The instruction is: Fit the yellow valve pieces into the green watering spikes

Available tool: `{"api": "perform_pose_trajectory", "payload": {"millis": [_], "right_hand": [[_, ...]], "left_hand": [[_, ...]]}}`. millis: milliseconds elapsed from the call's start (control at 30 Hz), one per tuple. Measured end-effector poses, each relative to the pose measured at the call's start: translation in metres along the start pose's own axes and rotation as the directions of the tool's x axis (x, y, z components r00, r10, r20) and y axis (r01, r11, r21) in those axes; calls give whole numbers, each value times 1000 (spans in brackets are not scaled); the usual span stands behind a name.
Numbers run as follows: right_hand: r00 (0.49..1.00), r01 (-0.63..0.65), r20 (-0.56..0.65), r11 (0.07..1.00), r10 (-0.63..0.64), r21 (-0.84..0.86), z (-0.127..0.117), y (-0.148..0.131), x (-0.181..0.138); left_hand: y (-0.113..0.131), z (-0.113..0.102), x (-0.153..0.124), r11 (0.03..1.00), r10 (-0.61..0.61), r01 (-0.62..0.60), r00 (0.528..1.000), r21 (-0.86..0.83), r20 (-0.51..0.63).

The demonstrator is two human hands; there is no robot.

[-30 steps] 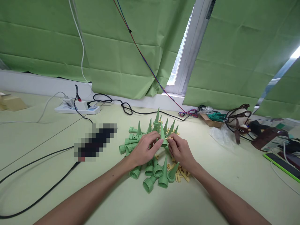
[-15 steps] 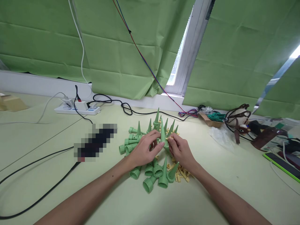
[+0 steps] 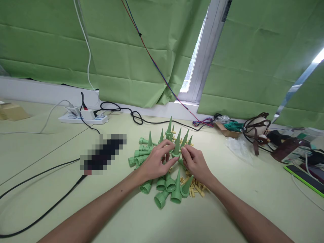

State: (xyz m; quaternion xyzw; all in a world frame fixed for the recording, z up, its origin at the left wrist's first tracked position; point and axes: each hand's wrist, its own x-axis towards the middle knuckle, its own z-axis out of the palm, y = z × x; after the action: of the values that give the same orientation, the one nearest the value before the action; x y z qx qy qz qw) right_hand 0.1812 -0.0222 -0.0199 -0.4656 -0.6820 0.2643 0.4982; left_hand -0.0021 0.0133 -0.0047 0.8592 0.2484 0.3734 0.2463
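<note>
Left hand grasps a green cone, tip up, near its base between thumb and fingers, amid the cluster mid-tabletop, in from the back edge. Right hand is pinched at the cone's right side; contents hidden, cannot tell. Risk (judged): sideways push against that light fingertip hold could tilt the cone loose, toppling other green cones or scattering yellow pieces nearer the front edge.
</note>
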Motion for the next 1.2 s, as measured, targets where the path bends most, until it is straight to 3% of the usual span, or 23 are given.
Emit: {"api": "perform_pose_trajectory", "payload": {"millis": [400,767,1200], "right_hand": [[1000,-25,-11,999,25,22,0,-5,0],[995,-24,-94,993,35,113,3,-4,-1],[998,-23,-59,997,27,68,4,-3,-1]], "left_hand": [[-4,4,0,997,70,-69,997,45,-22],[-2,4,5,996,-92,92,980,-12,-179],[6,3,7,986,-156,153,987,-61,-42]]}}
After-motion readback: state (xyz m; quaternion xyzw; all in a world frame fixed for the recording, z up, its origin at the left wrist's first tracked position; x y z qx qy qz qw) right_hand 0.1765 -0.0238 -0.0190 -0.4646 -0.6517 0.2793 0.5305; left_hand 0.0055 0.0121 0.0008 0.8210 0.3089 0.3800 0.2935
